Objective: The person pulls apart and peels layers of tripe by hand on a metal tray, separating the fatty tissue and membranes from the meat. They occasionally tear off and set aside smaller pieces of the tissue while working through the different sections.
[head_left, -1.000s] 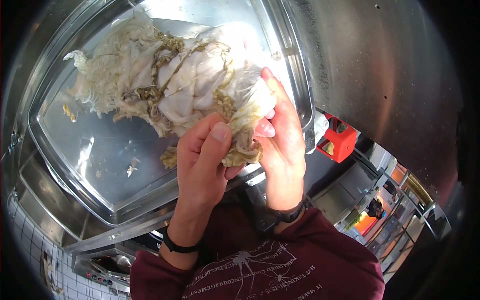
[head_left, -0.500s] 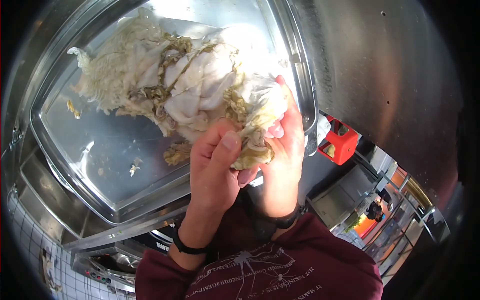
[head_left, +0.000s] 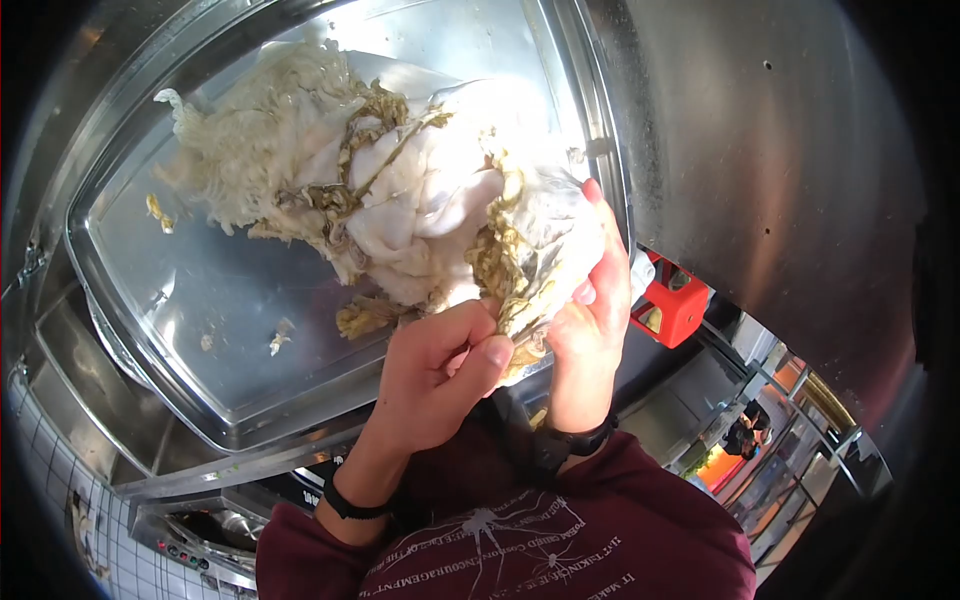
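Observation:
A pile of pale, wet, folded tissue (head_left: 420, 200) with yellow-brown frilly edges lies in a large metal tray (head_left: 240, 340). Its left end is shaggy and cream-coloured. At the pile's near right end, my left hand (head_left: 440, 370) pinches a frilly edge between thumb and fingers. My right hand (head_left: 595, 310) holds the whitish piece (head_left: 550, 230) from the right, its fingers partly hidden beneath it. The piece is stretched between both hands, over the tray's near right edge.
Small yellowish scraps (head_left: 280, 337) lie on the tray floor. A red plastic object (head_left: 675, 308) is beyond the tray's right rim. A metal panel (head_left: 760, 130) rises at the right. Another person (head_left: 745, 430) is far off at the lower right.
The held piece is now spread wider and flatter between my hands. My left hand has shifted slightly down, my right hand slightly right and down. The view has moved a little.

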{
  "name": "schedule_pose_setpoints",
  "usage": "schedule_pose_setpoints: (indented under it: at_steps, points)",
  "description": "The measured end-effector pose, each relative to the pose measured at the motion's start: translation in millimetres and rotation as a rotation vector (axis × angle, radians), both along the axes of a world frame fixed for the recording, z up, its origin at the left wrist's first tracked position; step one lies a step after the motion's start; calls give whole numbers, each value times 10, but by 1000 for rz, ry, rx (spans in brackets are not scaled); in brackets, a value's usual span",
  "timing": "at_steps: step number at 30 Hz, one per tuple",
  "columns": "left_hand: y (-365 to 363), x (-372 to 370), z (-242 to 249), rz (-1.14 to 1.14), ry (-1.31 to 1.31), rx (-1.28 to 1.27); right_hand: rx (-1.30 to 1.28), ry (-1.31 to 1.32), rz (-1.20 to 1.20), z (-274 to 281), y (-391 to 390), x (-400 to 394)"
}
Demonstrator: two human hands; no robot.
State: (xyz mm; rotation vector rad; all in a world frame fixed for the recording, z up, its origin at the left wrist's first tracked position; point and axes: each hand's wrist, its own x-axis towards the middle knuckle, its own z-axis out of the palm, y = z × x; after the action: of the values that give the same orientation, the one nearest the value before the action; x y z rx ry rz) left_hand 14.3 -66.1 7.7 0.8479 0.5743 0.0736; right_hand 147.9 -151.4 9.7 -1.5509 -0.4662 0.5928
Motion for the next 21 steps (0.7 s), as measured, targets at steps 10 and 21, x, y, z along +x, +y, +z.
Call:
schedule_pose_setpoints:
  at_steps: [10, 21]
  points:
    - [299, -386, 25, 159, 119, 461, 400, 1185, -131, -5, 16, 676]
    - [468, 286, 150, 7, 80, 949, 332, 1199, 17, -25, 52, 439]
